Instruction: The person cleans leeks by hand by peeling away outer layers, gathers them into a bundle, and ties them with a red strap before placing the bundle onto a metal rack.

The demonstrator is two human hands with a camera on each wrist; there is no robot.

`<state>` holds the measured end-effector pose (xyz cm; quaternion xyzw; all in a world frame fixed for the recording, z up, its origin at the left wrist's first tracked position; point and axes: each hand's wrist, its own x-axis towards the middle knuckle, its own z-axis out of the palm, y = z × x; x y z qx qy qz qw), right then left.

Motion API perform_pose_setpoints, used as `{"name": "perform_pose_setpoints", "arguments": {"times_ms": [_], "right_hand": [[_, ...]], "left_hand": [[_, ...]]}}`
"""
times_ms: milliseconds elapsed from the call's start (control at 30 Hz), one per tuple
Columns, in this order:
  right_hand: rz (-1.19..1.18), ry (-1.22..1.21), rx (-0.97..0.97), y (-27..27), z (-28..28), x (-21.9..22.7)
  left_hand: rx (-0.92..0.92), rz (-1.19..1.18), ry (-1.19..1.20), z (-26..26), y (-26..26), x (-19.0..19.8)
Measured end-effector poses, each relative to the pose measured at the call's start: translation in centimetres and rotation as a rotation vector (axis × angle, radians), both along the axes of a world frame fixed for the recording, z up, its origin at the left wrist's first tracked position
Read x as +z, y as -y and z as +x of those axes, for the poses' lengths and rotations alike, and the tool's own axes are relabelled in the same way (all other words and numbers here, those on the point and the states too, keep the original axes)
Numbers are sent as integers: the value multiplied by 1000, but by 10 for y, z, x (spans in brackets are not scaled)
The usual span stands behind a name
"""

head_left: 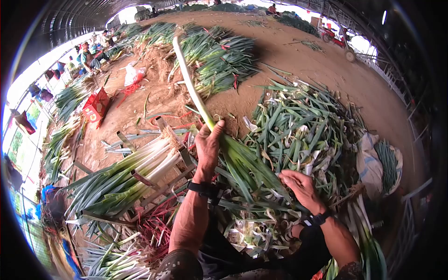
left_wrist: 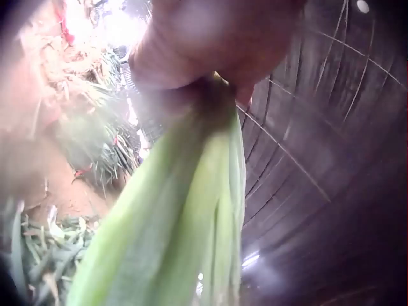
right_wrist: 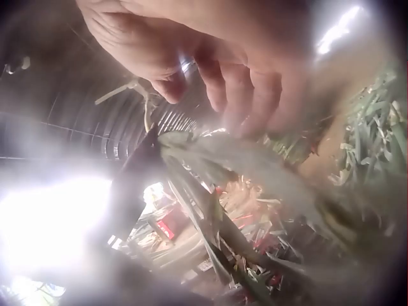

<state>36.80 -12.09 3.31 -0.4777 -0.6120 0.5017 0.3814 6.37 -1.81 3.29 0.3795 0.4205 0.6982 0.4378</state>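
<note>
My left hand (head_left: pixel 208 147) grips a large green onion (head_left: pixel 191 88) where its white stalk turns green. The stalk slants up and away, and its leaves (head_left: pixel 247 165) fan down toward my right hand (head_left: pixel 301 186). In the left wrist view, the broad leaves (left_wrist: pixel 172 210) run down from under the left hand (left_wrist: pixel 217 44). My right hand is by the leaf ends, fingers loosely bent. The right wrist view shows a gap between its thumb (right_wrist: pixel 171 89) and fingers (right_wrist: pixel 237 95), with blurred leaves (right_wrist: pixel 210 159) just below them.
A wooden rack (head_left: pixel 135 179) on the left bears a bundle of green onions (head_left: pixel 112 182). Red ties (head_left: pixel 156 228) lie below it. A heap of stripped leaves (head_left: pixel 298 126) is at the right, beside a white sack (head_left: pixel 368 163). More bundles (head_left: pixel 219 56) lie ahead; people sit far left.
</note>
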Motion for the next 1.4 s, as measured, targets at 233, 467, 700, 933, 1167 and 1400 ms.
{"name": "perform_pose_setpoints", "arguments": {"times_ms": [233, 467, 700, 933, 1167, 1400], "right_hand": [[80, 365, 144, -36, -48, 11], [-275, -52, 322, -45, -29, 15], [-237, -89, 233, -45, -15, -11], [132, 19, 27, -28, -18, -9], [74, 618, 206, -2, -28, -2], [-17, -123, 18, -11, -27, -49]], "left_hand": [[-150, -23, 261, 12, -1, -3], [-119, -66, 68, 11, 5, 6], [-48, -28, 240, 11, 0, 7], [57, -16, 154, 9, 0, 5], [175, -38, 48, 9, -2, -1], [132, -44, 70, 11, 4, 2]]}}
